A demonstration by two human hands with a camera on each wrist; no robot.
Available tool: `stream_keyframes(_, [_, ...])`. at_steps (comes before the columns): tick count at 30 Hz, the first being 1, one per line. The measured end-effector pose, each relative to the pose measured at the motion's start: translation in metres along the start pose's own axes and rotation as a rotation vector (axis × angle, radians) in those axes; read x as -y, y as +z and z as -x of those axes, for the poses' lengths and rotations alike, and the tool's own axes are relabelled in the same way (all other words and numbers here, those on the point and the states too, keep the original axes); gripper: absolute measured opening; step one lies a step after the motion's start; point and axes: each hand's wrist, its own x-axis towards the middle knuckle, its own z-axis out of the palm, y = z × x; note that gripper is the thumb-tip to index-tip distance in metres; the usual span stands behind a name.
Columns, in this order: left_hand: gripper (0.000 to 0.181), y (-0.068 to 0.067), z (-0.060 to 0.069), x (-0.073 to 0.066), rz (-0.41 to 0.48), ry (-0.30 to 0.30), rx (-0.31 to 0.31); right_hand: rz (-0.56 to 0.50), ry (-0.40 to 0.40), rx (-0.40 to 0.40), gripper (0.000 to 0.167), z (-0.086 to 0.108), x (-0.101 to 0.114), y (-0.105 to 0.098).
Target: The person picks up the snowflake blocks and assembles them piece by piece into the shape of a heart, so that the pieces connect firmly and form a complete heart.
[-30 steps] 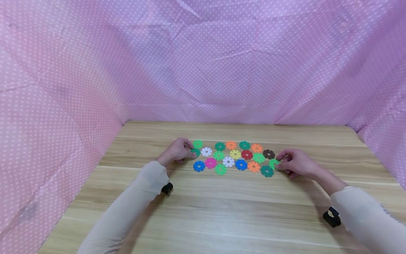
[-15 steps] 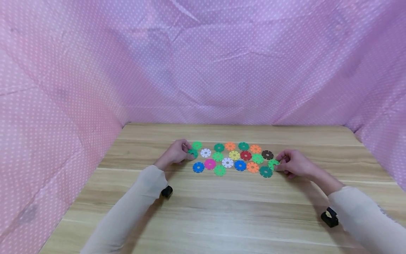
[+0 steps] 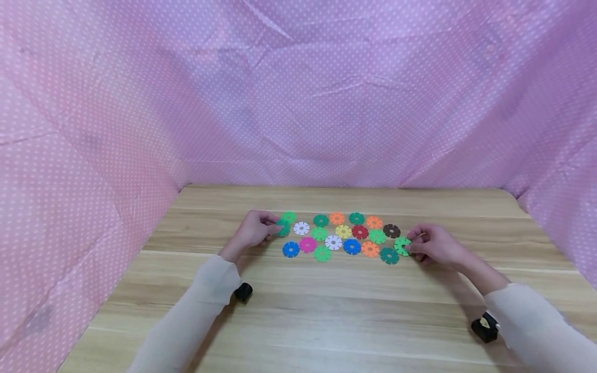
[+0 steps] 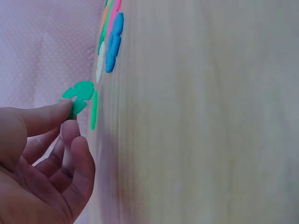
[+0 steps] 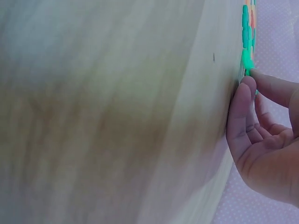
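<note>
From where I stand, the person has a notched disc in each hand, at either end of a bright patchwork of discs lying flat across the middle of the surface (image 3: 326,316). The left hand (image 3: 254,229), left of the frame's centre, pinches a teal disc (image 3: 282,228) by its edge between thumb and fingertip, the remaining fingers loosely bent. The left wrist view shows that disc tilted, its face turned to the camera, while a light green disc (image 4: 94,110) just beside it lies edge-on. The right hand (image 3: 437,244), right of centre, has thumb and forefinger closed on the rim of a bright green disc (image 3: 402,245), at the right end of the patchwork; whether that one is clear of the wood I cannot tell.

Both holds look slight to me. Only a sliver of each thin rim is caught, so a twist or a loosened thumb could let a disc spin or drop among the others. Neighbours are the other worry: the white disc (image 3: 297,228) sits near the left fingers, and the dark green disc (image 3: 385,256) and brown disc (image 3: 396,232) crowd the right. A low sweep of a knuckle or a held edge could shove them out of place, since nothing visible fixes them down. The notches might also snag if a tilted rim catches a flat one.
</note>
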Motion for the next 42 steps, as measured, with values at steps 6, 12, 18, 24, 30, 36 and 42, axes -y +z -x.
stream_keyframes(6, [0.016,-0.001,0.009,-0.002,0.083,0.059,-0.034,-0.038,0.025,-0.011,0.032,0.004,0.0,-0.002])
stream_keyframes(12, [0.015,0.001,0.019,-0.01,0.117,0.132,-0.068,-0.12,0.022,0.0,0.027,0.009,0.003,-0.001])
stream_keyframes(18, [0.014,0.008,0.033,-0.025,0.161,0.237,-0.073,-0.164,-0.031,0.008,0.031,0.021,0.024,0.002])
stream_keyframes(24, [0.013,0.019,0.041,-0.043,0.188,0.359,-0.05,-0.191,-0.109,-0.014,0.036,0.029,0.054,0.008])
stream_keyframes(30, [0.014,0.027,0.048,-0.06,0.203,0.445,-0.031,-0.245,-0.139,-0.024,0.039,0.032,0.08,0.021])
stream_keyframes(36, [0.013,0.035,0.055,-0.071,0.188,0.512,-0.02,-0.323,-0.171,-0.012,0.037,0.03,0.097,0.037])
stream_keyframes(42, [0.012,0.041,0.063,-0.076,0.167,0.558,-0.006,-0.347,-0.174,-0.016,0.038,0.034,0.11,0.053])
